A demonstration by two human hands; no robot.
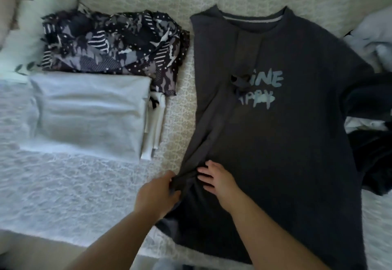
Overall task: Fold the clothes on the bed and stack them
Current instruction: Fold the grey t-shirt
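Dark grey T-shirt (286,121) lies face up on the bed (84,195), its left side folded in over the front. Soft, light, limp cloth; likely to sag and wrinkle, best taken at hem or folded edge. Left hand (157,195) pinches a bunch of fabric at the folded edge. Right hand (216,179), fingers spread flat, presses the shirt just beside it.
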